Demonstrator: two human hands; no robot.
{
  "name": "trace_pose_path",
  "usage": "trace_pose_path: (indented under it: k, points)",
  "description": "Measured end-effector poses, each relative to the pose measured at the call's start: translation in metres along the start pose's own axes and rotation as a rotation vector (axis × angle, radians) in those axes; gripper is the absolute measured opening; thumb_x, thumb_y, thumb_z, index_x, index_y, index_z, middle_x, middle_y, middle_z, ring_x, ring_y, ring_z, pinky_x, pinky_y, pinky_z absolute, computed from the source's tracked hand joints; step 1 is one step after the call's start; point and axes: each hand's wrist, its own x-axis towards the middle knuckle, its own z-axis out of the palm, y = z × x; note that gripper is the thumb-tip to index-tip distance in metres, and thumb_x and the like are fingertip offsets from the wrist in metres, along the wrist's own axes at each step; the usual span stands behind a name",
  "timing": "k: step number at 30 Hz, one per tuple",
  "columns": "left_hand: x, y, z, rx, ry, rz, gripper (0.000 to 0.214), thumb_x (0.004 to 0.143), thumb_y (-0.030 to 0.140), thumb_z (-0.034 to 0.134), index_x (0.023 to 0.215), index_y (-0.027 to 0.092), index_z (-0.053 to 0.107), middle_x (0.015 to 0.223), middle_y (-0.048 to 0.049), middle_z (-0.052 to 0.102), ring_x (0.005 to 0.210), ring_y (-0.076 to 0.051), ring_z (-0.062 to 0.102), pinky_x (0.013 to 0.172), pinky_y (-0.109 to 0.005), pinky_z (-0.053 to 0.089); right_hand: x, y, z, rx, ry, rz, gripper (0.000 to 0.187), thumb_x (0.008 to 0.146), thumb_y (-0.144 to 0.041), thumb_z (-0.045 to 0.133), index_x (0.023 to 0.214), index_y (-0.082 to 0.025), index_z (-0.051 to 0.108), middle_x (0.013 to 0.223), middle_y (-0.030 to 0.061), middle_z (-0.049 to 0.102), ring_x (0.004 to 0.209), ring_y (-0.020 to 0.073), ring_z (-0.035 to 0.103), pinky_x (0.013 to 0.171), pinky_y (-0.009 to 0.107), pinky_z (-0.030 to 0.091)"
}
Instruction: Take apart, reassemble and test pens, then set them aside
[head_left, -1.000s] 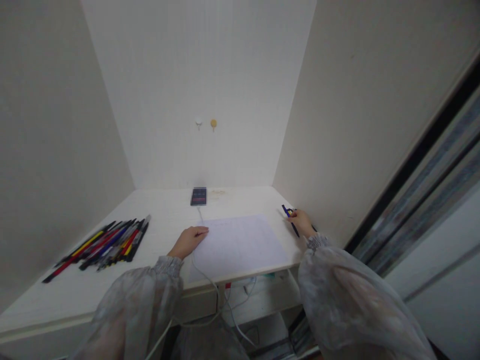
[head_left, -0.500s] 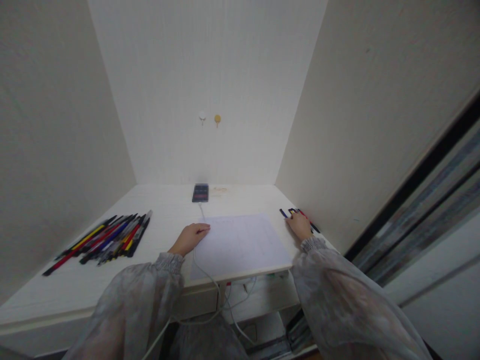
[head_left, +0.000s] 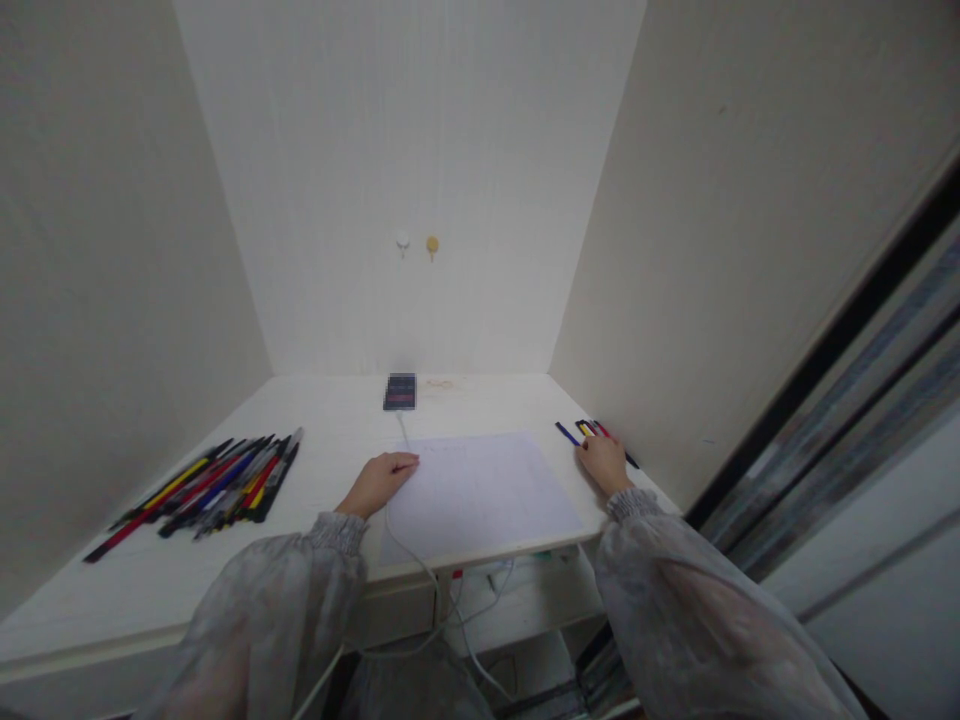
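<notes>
A sheet of white paper (head_left: 480,490) lies flat near the front edge of the desk. My left hand (head_left: 379,482) rests on its left edge, fingers stretched out and lying flat. Over at the right, my right hand (head_left: 604,464) is closed at the near end of a blue pen (head_left: 567,433), with the fingertips hidden in part. Several other pens (head_left: 598,428), with red, yellow and black parts, lie just beyond and beside that hand. Faint marks show near the paper's top edge; I cannot read them.
A large pile of pens and markers (head_left: 217,485) covers part of the desk's left side. At the back lies a phone (head_left: 400,391) with a white cable (head_left: 405,545) running past my left hand over the front edge. Walls enclose the desk (head_left: 330,420). An open drawer (head_left: 517,600) is below.
My right hand has shifted slightly to the right, so more of the blue pen shows. My left hand stays on the paper's edge. The view has tilted a little.
</notes>
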Motion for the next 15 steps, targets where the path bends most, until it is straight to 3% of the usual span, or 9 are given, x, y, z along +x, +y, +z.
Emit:
trace_pose_path:
  k: [15]
  points:
    - [0.001,-0.005,0.002,-0.014,-0.001,0.004,0.032,0.074,0.039,0.045,0.09,0.021,0.066,0.101,-0.0014,0.064,0.096,-0.017,0.056,0.089,-0.03,0.041,-0.003,0.013,0.004,-0.062,0.082,0.106,0.032,0.078,-0.023,0.037,0.097,-0.012,0.06,0.092,0.0171,0.06,0.089,0.0269,0.055,0.076,0.039,0.035]
